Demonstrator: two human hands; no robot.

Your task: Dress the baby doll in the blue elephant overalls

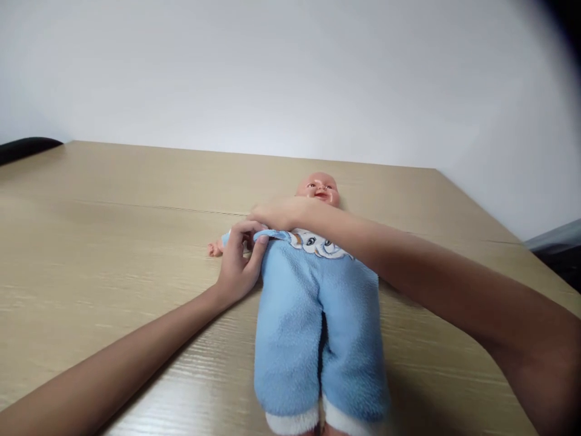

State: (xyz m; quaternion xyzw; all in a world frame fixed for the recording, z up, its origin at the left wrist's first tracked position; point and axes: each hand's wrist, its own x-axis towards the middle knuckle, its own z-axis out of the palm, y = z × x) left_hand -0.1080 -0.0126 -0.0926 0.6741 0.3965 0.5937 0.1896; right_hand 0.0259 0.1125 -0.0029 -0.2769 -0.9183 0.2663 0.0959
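Observation:
A baby doll (322,184) lies on its back, head away from me. It wears a light blue fleecy outfit (290,321) with white cuffs at the legs and a printed animal face on the chest. At the doll's side on the left, my left hand (242,257) pinches the edge of the blue outfit between thumb and fingers. My right arm crosses over the doll's chest, and my right hand (279,213) is by the same shoulder, close to my left fingers. Blur and angle hide the right fingertips. One small doll hand pokes out of its sleeve beyond my left hand.
The doll rests on a pale wooden table (113,254) with a seam running across it. A white wall (272,79) stands behind. A black curved object (29,145) shows at the far left edge, and dark grey items (560,248) at the right.

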